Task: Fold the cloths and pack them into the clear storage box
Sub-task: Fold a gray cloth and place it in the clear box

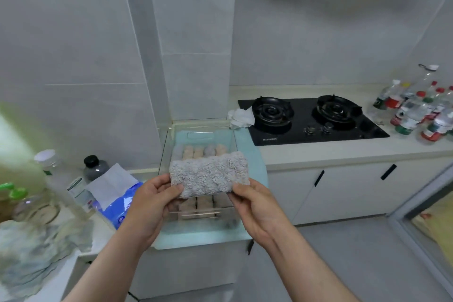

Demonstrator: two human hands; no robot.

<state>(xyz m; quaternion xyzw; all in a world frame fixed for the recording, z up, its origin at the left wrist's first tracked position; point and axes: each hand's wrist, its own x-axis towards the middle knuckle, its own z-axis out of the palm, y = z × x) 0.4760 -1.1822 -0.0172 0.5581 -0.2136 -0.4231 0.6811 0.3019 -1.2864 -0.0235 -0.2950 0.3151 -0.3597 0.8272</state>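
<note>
A folded grey fluffy cloth [209,174] hangs in the air above the clear storage box [164,152]. My left hand [149,206] pinches its left end and my right hand [255,208] pinches its right end. Inside the box lie several rolled pinkish and grey cloths [203,151], some at the far end and more under the held cloth. The box rests on a pale blue lid or tray [252,154] on the counter. A heap of unfolded pale cloths [36,247] lies at the lower left.
A blue tissue pack [117,201] and bottles [94,168] stand left of the box. A black gas hob [311,117] with a crumpled white rag [241,116] sits to the right, then several plastic bottles [416,110]. White cabinets [343,189] and grey floor lie below.
</note>
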